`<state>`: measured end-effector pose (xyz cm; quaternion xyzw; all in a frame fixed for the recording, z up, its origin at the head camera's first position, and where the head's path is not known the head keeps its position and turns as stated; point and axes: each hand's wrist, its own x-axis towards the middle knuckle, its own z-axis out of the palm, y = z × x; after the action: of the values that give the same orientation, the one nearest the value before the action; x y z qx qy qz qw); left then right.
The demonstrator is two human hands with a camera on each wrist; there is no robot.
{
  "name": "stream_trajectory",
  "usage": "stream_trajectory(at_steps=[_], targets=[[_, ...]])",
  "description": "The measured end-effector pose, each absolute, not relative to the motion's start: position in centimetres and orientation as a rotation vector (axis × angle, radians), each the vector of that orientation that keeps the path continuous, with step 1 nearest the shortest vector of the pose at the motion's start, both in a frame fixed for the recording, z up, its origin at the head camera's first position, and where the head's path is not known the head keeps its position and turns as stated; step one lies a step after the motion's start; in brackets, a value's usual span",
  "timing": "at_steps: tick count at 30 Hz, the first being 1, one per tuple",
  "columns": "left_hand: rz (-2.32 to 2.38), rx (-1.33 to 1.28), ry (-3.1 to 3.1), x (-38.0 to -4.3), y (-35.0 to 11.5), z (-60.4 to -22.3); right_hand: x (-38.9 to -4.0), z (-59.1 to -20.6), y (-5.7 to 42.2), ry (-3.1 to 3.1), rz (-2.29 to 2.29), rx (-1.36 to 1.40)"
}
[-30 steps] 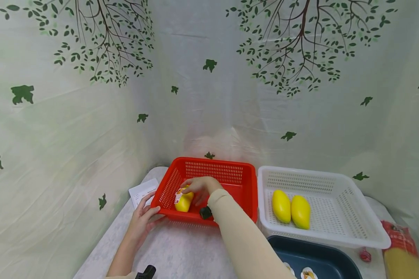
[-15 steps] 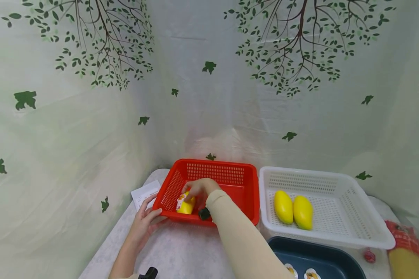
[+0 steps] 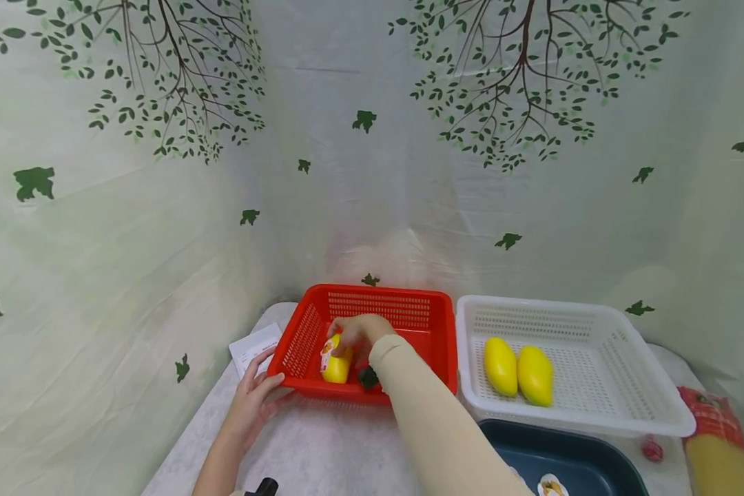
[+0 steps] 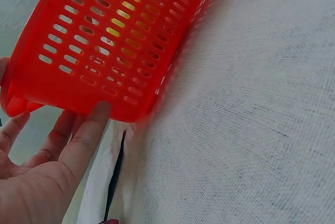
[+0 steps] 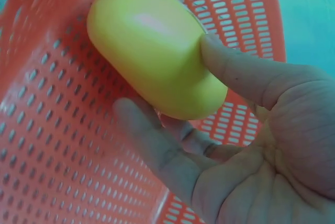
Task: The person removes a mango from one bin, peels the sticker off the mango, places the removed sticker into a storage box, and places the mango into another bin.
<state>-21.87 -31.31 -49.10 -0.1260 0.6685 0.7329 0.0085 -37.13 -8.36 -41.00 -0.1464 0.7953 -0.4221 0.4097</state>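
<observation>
A smooth yellow rounded oblong point(image 3: 336, 370) with a printed label is gripped by the right hand point(image 3: 364, 331); its sides are pinched between thumb and fingers, the hand being parted only as far as the thing's width. The oblong is held inside a red perforated plastic basket point(image 3: 437, 315), towards eight o'clock from its middle; whether the floor is touched cannot be told. The red basket's corner at eight o'clock is held by the left hand point(image 3: 257, 394), with the thumb laid at the rim and the fingers set against the outer wall. Beside that hand, at nine o'clock from the red basket, a white printed paper sheet point(image 3: 254, 346) is seen.

At three o'clock, a white perforated plastic basket point(image 3: 595, 372) is placed just beside the red one. Two glossy yellow mango-shaped pieces point(image 3: 500, 366) are laid side by side in it, towards nine o'clock. At six o'clock from the white basket, a dark blue tray point(image 3: 567, 448) is partly cut off by the frame; at four o'clock, a red-and-tan filled bag point(image 3: 719, 441) is placed.
</observation>
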Motion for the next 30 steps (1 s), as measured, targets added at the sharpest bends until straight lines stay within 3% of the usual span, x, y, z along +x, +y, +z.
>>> stream_trajectory(at_steps=[15,30], targets=[[2.306,-0.369,2.070,-21.4,-31.3,-48.9,-37.4,-38.9,-5.2,2.026,-1.077,-0.621],[2.316,-0.309,2.062,-21.5,-31.4,-49.0,-36.6,-36.9,-2.1,2.008,-1.170,-0.681]])
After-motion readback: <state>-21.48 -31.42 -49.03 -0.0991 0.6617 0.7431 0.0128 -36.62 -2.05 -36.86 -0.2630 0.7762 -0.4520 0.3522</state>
